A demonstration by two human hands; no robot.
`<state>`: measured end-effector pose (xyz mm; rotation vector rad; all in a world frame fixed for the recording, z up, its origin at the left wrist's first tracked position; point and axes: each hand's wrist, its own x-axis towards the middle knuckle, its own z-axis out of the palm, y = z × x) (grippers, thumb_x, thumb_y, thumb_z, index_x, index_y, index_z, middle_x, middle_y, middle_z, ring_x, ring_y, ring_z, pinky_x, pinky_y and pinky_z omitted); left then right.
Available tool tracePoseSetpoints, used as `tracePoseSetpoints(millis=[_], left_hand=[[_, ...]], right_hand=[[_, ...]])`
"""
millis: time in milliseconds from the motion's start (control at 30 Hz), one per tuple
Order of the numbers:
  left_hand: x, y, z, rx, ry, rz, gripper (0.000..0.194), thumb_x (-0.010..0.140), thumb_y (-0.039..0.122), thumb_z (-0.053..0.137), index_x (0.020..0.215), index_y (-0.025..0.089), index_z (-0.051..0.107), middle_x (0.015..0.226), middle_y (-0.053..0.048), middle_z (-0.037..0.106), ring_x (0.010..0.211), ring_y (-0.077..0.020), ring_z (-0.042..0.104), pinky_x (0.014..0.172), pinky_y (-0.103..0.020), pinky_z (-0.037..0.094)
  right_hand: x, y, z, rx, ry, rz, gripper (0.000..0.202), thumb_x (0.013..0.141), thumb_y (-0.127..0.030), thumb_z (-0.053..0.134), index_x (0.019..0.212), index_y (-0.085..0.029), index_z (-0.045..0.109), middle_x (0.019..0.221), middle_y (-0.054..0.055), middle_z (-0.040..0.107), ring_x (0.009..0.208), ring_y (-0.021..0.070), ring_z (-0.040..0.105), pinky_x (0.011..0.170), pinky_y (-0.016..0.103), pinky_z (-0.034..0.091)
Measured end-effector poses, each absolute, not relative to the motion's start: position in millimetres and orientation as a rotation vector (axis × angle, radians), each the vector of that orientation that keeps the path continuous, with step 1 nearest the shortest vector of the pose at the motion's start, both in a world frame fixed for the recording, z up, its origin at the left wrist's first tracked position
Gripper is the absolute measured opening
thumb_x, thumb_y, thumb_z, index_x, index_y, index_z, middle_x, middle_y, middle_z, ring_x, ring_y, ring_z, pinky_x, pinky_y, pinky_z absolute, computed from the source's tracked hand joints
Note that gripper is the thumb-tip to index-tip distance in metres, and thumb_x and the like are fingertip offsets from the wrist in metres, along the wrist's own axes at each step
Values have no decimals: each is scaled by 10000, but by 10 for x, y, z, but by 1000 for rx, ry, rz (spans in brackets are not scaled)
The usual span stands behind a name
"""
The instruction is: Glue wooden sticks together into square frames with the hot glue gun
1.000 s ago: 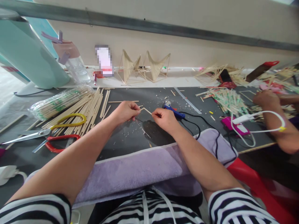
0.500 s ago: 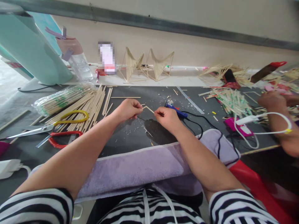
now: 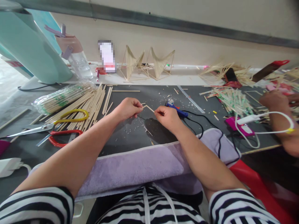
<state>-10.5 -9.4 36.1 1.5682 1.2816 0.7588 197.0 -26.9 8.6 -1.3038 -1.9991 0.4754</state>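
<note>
Head view: two thin sticks pinched into a shallow peak at mid-frame.

Head view, centre: left hand [image 3: 127, 109] closed in a fingertip pinch on one end of the stick pair [image 3: 147, 107], right hand [image 3: 167, 116] pinched on the other end, both raised just above the dark tabletop [image 3: 130, 137]. Likely very light, stiff yet brittle: prone to snapping or parting at the apex if squeezed or twisted, so best held near the outer ends with fingertips, clear of the meeting point. Just right of the right hand, blue glue gun [image 3: 176, 110] with its black cord. Left of frame, loose stick pile [image 3: 91, 105], yellow-handled scissors [image 3: 50, 124] and red-handled scissors [image 3: 59, 138]. Lower centre, lilac towel [image 3: 140, 168] under the forearms. Far right edge, another person's hand [image 3: 272, 99] among more sticks.
</note>
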Motion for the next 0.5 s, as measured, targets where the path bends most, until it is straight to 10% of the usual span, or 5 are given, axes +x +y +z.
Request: tracePoseSetpoints(millis=[500], left_hand=[[-120,-82,338,1576,1278,765,49,758,129,637,715,138,615,501,35,533,388,-63,485,357,-169,317]], right_hand=[[1962,-269,81,-1295,-1999,472,136,757,-157,556,688,-161,674,628,11,646,579,113,558,586,229,406]])
